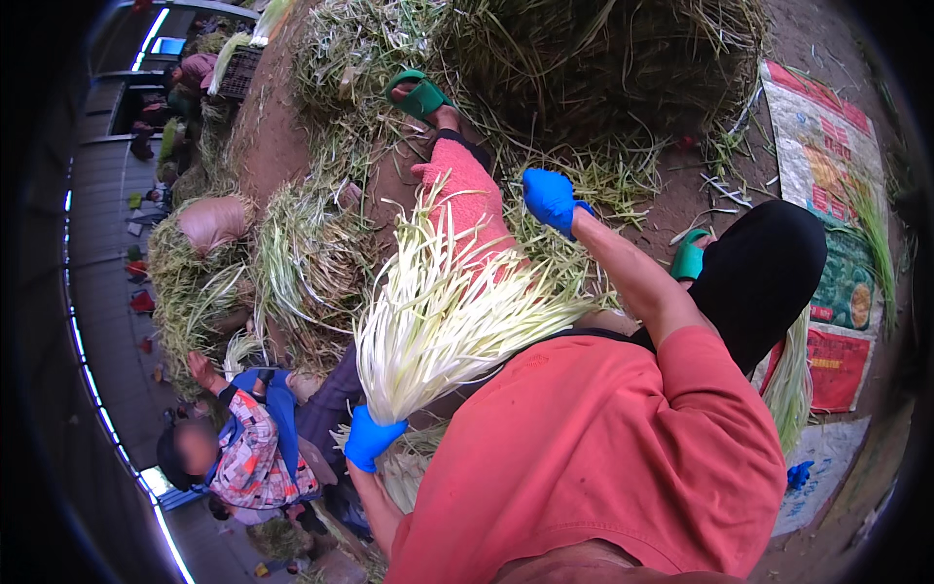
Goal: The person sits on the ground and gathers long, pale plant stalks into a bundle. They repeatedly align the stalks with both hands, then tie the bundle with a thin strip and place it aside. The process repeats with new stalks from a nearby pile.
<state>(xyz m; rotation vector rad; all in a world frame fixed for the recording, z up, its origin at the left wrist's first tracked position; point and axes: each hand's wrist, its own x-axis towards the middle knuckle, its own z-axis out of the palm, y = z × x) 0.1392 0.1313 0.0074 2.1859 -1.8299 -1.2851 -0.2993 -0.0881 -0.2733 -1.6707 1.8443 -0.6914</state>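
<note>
My left hand (374, 439), in a blue glove, grips the gathered lower end of a large bunch of long pale yellow-white leafy stalks (445, 328). The stalks fan out up and to the right across my lap and over a pink terry cloth (467, 190) on my leg. My right hand (552, 201), also blue-gloved, is held above the ground beyond the bunch, apart from it. Its fingers look curled into a fist, and nothing is seen sticking out of it. The inside of that fist is hidden.
Heaps of green and pale leaves (314, 255) lie at the left, with a big dark pile (606, 66) ahead. Printed woven sacks (839, 255) lie at the right with stalks on them. A co-worker in a patterned jacket (255, 452) sits close on the left.
</note>
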